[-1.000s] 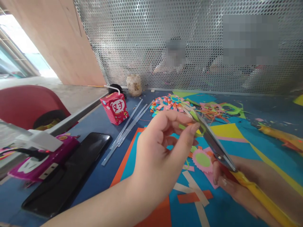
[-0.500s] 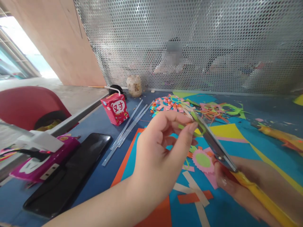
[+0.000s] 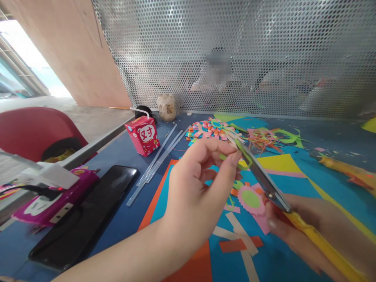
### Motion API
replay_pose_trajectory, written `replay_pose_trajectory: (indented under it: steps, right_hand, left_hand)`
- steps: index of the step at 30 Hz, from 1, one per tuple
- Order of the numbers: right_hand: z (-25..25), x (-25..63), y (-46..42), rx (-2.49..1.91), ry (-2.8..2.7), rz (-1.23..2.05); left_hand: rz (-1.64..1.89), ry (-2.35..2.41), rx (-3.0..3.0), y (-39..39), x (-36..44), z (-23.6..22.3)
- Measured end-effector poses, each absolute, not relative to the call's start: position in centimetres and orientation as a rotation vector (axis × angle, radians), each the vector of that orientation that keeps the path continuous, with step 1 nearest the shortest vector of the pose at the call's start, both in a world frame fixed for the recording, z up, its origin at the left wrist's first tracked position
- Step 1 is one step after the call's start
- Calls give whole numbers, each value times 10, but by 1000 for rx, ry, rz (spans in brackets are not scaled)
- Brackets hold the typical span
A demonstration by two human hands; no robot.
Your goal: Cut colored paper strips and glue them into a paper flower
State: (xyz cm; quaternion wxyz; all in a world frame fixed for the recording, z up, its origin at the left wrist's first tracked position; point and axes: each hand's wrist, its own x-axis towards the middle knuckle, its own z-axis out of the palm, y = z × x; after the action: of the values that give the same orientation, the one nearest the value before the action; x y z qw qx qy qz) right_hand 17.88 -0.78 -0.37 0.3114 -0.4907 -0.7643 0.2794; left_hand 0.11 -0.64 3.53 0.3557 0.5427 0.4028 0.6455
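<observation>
Between thumb and fingers, my left hand [image 3: 196,184] pinches a small green paper piece [image 3: 245,159] with an open loop shape. My right hand [image 3: 296,227] grips yellow-handled scissors [image 3: 272,192], whose metal blades point up and left and meet the green paper beside my left fingertips. How far apart the blades are I cannot tell. Below the scissors lies a pink scalloped paper flower [image 3: 250,197] with a green centre. Pale paper strips [image 3: 249,239] and an orange strip [image 3: 232,246] lie crossed on a blue paper sheet [image 3: 282,258].
Fringed paper flowers [image 3: 205,128] and paper scraps [image 3: 268,140] lie at the back before a perforated metal panel [image 3: 188,51]. On the left are a red drink carton [image 3: 143,135], clear glue sticks [image 3: 158,166], a black phone [image 3: 88,215] and a purple power strip [image 3: 64,196]. A glue gun [image 3: 346,168] lies right.
The scissors and green paper have shifted very slightly left. Both hands keep nearly the same pose, and the things on the table stay put.
</observation>
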Motion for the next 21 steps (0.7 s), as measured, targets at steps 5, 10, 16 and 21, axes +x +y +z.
replay_pose_trajectory:
  steps: [5,10,16,21]
  right_hand:
    - [-8,184,-9,-1358,-2020,813]
    - [-6,176,-13,-1409,-1900,872]
    - [2,164,-21,-1459,-1771,927]
    - [-1,164,-19,-1395,-1741,987]
  left_hand:
    - [1665,1050,1389,-8,1,35]
    - [1637,1052,1381,-8,1,36]
    - [1624,1058,1391,-8,0,35]
    - [1564,1058,1425,-7,1,35]
